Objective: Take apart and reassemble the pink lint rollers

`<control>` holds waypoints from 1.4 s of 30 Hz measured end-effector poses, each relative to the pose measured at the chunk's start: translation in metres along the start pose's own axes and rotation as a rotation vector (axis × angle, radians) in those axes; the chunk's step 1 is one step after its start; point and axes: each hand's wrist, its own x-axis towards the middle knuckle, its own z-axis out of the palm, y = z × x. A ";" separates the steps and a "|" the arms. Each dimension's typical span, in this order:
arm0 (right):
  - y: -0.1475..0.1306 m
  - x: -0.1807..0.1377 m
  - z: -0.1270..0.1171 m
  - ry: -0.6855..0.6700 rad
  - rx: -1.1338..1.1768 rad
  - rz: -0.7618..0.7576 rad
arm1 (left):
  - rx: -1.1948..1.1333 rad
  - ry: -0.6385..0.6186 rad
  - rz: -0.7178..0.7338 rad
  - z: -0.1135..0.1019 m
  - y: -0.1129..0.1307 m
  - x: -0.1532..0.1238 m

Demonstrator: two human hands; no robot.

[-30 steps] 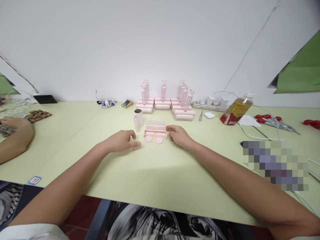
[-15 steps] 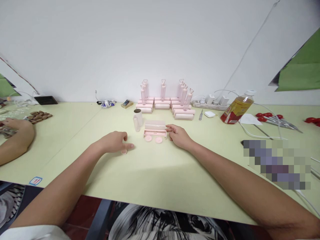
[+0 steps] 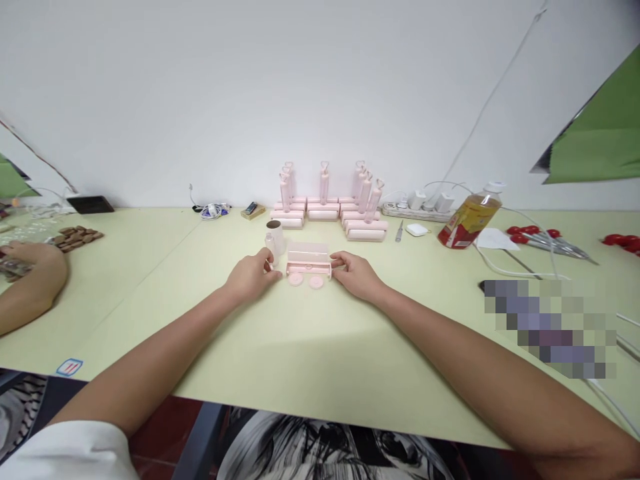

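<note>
My left hand [image 3: 253, 275] is closed, thumb and fingers pinching a small pale pink disc [image 3: 271, 267], mostly hidden by the fingers. Just beyond it stand a clear-bodied handle [image 3: 271, 244] and a white sticky-paper roll [image 3: 275, 241] with a brown core. The fingers of my right hand [image 3: 357, 275] are closed on the right end of a pink lint roller frame [image 3: 309, 268], which lies on the table. Behind the frame is a translucent cover [image 3: 307, 252]. Two pink round end caps, one left [image 3: 296, 279] and one right [image 3: 316, 283], lie in front of it.
Several assembled pink lint rollers [image 3: 324, 212] stand by the wall. To the right are a screwdriver [image 3: 399, 231], a power strip [image 3: 417, 210], a drink bottle [image 3: 470, 217] and red-handled tools [image 3: 545, 240]. Another person's arm [image 3: 37, 287] rests at the far left, beside brown pieces [image 3: 77, 238].
My left hand has moved right and away from me, towards the frame and handle. The pink disc that lay under it has left that spot. My right hand stays at the frame's end.
</note>
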 end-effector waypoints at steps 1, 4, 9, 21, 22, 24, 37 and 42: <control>0.000 -0.001 0.000 0.002 -0.010 -0.007 | 0.056 0.014 0.001 0.005 0.001 0.001; -0.001 -0.002 0.000 0.008 -0.029 -0.021 | 0.170 0.020 0.007 0.014 0.000 0.001; -0.005 -0.005 -0.001 0.020 -0.027 -0.032 | 0.143 -0.026 0.019 0.010 -0.003 -0.004; -0.003 -0.005 0.001 -0.014 -0.099 -0.160 | 0.050 0.011 0.089 0.015 -0.008 0.003; -0.003 -0.006 0.001 -0.023 -0.100 -0.149 | 0.057 0.013 0.097 0.014 -0.008 0.002; -0.003 -0.007 0.002 -0.027 -0.089 -0.136 | 0.066 0.013 0.112 0.014 -0.006 0.000; -0.037 0.088 -0.046 0.212 -0.314 -0.187 | 0.059 0.017 0.228 0.008 0.013 -0.019; -0.052 0.168 -0.046 0.092 -0.399 -0.148 | 0.007 0.001 0.315 0.014 0.008 -0.026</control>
